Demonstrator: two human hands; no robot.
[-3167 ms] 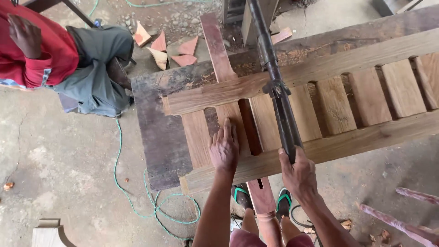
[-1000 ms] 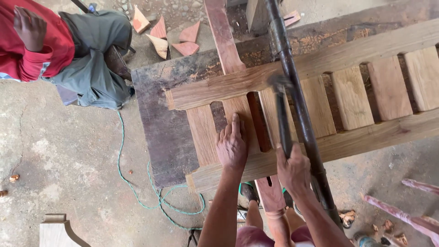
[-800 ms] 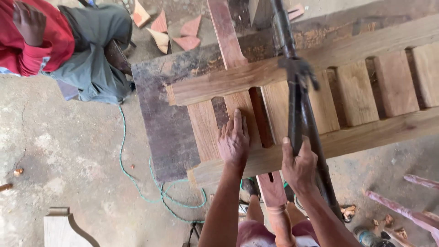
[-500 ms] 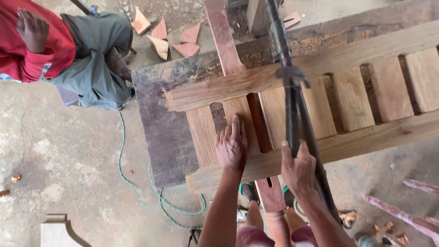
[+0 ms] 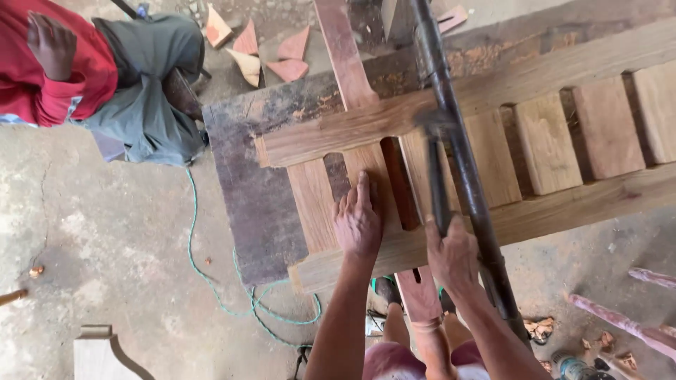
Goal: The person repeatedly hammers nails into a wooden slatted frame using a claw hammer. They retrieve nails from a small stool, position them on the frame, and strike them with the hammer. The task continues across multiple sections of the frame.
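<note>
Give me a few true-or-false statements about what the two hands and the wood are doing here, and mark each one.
1. The left hand lies flat on a slat of the wooden frame. True.
2. The right hand is empty. False: its grip is closed on the handle of a hammer.
3. The hammer head is over the far rail of the frame. True.
4. A blue cord lies on the floor. False: the cord is green.
5. A seated person in a red top is to the left of the bench. True.
</note>
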